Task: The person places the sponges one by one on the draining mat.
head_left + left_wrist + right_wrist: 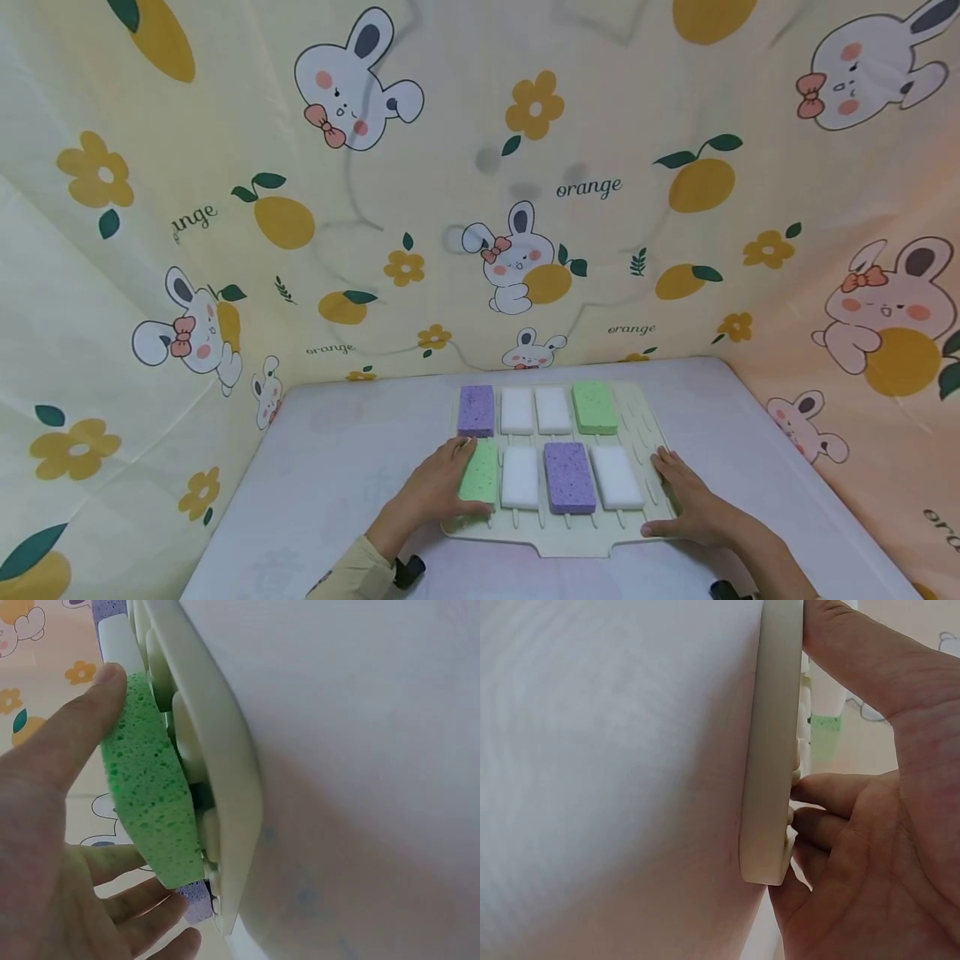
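A cream dish drying rack [645, 408] with raised ridges lies on the table, bearing two rows of sponges. My left hand [438, 483] spans the green sponge [146, 772] at the front left, thumb at its near end and fingertips at its far end. This sponge rests flat on the ridges. Beside it in the front row lie a white sponge [520, 477], a purple sponge [570, 477] and another white sponge [617, 477]. My right hand [701, 504] rests at the rack's right edge, thumb at the near corner, fingers loosely spread along the side.
The back row holds a purple sponge [476, 410], two white sponges [517, 411] and a green sponge [595, 407]. Bare ridges show at the rack's right side. White cloth covers the table [337, 475]; a printed curtain [450, 167] stands behind and at both sides.
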The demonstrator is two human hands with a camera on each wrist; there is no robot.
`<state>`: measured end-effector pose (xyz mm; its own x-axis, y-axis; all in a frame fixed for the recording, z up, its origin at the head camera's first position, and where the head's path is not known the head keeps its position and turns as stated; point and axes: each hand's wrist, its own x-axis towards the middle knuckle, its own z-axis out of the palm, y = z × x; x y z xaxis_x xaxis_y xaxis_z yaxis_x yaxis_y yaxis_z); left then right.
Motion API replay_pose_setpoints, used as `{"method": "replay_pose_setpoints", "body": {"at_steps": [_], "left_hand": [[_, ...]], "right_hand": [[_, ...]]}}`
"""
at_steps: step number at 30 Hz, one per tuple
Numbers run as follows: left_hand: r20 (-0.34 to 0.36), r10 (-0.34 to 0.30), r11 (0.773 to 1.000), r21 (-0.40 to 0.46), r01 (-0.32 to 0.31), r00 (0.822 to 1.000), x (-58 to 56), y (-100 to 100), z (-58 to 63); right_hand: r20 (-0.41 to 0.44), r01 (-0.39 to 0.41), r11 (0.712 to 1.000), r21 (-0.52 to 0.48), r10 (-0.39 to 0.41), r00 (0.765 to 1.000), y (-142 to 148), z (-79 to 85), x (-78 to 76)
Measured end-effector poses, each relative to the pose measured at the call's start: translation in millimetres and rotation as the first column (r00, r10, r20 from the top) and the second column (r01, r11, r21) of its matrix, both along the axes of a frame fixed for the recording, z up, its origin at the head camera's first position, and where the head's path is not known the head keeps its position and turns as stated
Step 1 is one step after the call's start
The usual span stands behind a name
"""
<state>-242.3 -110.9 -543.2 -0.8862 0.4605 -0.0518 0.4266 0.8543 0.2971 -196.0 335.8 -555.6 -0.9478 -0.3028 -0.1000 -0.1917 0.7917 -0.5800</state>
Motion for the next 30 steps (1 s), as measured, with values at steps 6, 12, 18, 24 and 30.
{"method": "replay_pose_setpoints", "body": {"at_steps": [6,12,18,24,30], "left_hand": [[0.019,0.025,1.000,0.000,-0.025,0.999,2.8,1,1.1],[0.002,0.016,1.000,0.013,-0.016,1.000,7.3,-2,4.9],[-0.054,0.013,0.999,0.042,-0.011,0.998,8.0,-12,12.9],[-0.073,0.066,0.994,0.086,-0.060,0.995,7.7,-30,19.7],[-0.122,0.113,0.989,0.111,-0.099,0.986,8.1,-56,25.4]], "right_hand": [[-0.006,-0.003,1.000,-0.004,0.003,1.000,-1,-1.4,-1.1],[0.001,-0.011,1.000,-0.014,0.011,1.000,0,-2.7,-2.1],[0.022,-0.021,1.000,0.005,0.021,1.000,0,-0.4,-3.7],[0.069,-0.038,0.998,0.050,0.035,0.997,2,14.7,-4.3],[0.042,-0.028,0.992,0.120,0.023,0.999,6,27.4,-10.1]]}}
